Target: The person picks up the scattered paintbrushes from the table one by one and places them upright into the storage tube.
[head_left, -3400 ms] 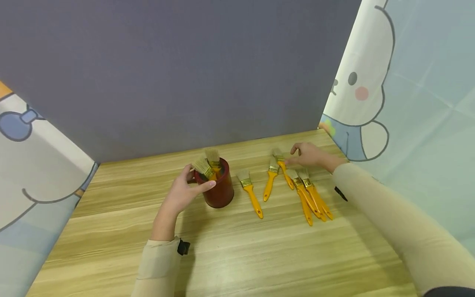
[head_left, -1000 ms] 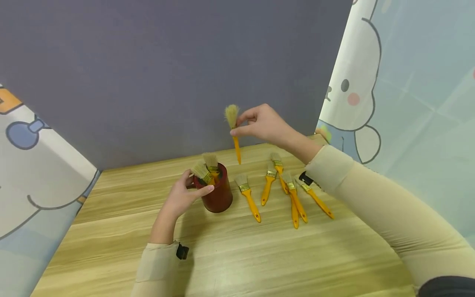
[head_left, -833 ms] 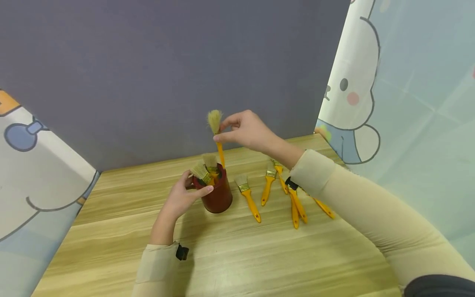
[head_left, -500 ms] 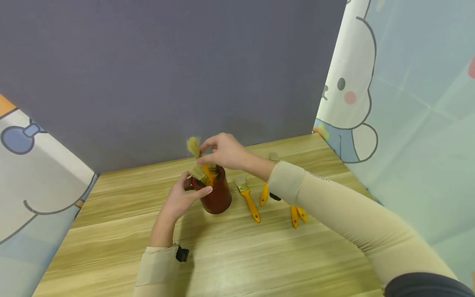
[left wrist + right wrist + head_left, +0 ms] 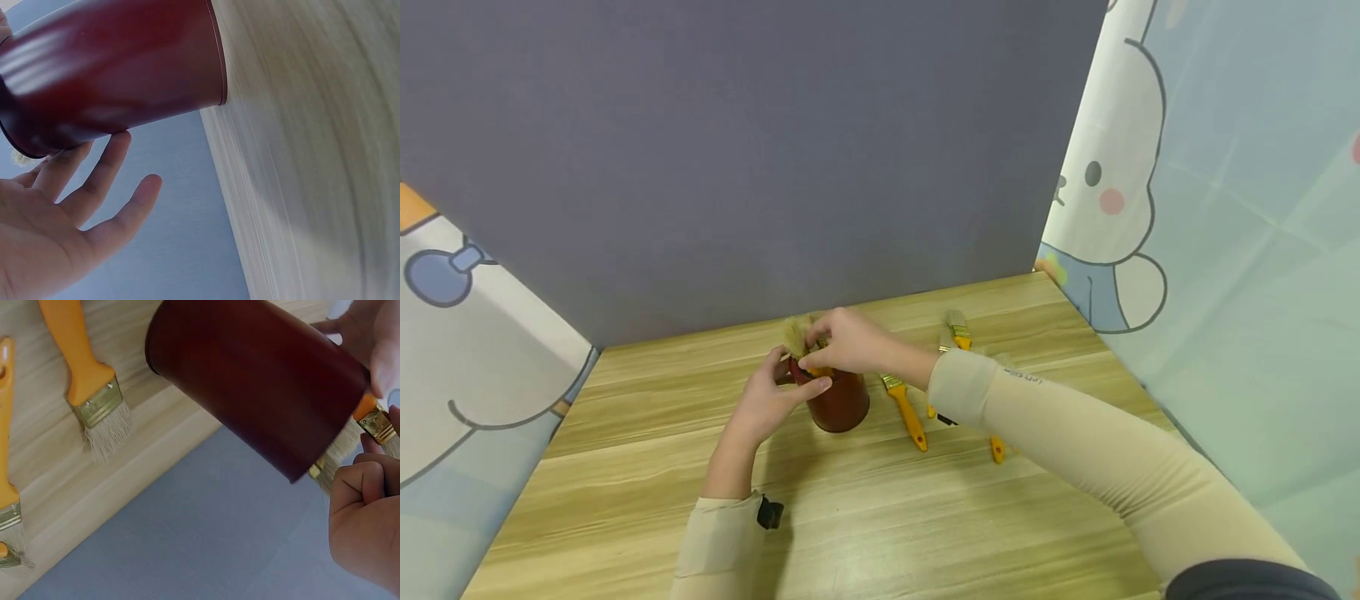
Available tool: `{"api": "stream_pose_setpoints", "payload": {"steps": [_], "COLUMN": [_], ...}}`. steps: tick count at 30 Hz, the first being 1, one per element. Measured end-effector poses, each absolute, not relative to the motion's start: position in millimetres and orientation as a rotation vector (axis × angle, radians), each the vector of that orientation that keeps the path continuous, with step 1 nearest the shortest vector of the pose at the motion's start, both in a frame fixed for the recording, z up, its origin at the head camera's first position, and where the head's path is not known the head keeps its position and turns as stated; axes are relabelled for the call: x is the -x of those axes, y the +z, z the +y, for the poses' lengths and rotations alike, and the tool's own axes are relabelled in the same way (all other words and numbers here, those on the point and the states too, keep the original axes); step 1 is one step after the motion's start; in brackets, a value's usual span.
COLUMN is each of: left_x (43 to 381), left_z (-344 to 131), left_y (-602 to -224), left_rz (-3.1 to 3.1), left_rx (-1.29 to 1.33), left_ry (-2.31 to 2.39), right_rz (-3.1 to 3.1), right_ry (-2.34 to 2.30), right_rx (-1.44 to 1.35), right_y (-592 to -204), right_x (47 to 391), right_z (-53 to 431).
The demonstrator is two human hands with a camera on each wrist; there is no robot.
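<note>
A dark red cylindrical pot (image 5: 844, 406) stands on the wooden table, bristle ends of paintbrushes showing at its mouth. My left hand (image 5: 766, 402) holds the pot by its rim, thumb on the near side. In the left wrist view, the fingers (image 5: 111, 159) of this hand touch the pot's wall and the lowest finger stands apart from it. Over the mouth, my right hand (image 5: 852, 342) pinches a paintbrush (image 5: 376, 424) by its metal band. This brush has its bristles up and its orange handle down inside the pot, where the rest is hidden.
Right of the pot lies a paintbrush (image 5: 910, 417) with an orange handle. Several more brushes, one paintbrush (image 5: 959, 330) among them, lie farther right, partly hidden under my right forearm. A grey panel (image 5: 737, 167) rises behind the table's back edge.
My right hand has picked a paintbrush from the group on the right, carried it left over the pot and lowered it handle first into the mouth. The left hand stays on the pot.
</note>
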State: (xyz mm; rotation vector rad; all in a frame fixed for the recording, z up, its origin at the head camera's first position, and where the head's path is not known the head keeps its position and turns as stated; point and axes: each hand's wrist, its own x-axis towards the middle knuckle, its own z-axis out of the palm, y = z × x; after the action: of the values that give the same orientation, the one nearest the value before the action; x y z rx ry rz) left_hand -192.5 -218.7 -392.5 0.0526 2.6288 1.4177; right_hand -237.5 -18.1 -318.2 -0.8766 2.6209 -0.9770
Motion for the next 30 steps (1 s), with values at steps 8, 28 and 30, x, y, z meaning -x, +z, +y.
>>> {"api": "stream_pose_setpoints", "payload": {"steps": [8, 28, 30], "left_x": [190.7, 197.4, 197.6], "left_z": [-218.4, -212.2, -211.8], "left_y": [-390.7, -392.1, -391.4], "left_rz": [2.612, 2.623, 2.623], "left_rx": [-0.026, -0.013, -0.015], "left_ry": [1.397, 1.397, 1.399], "right_rz": [2.663, 2.715, 2.733], "right_ry": [-0.899, -0.969, -0.963], "right_rx": [0.940, 0.779, 0.754], "right_y": [-328.8, -290.6, -287.0], "right_x": [236.4, 252.1, 254.6], "right_z": [-20.9, 38.6, 53.2]}}
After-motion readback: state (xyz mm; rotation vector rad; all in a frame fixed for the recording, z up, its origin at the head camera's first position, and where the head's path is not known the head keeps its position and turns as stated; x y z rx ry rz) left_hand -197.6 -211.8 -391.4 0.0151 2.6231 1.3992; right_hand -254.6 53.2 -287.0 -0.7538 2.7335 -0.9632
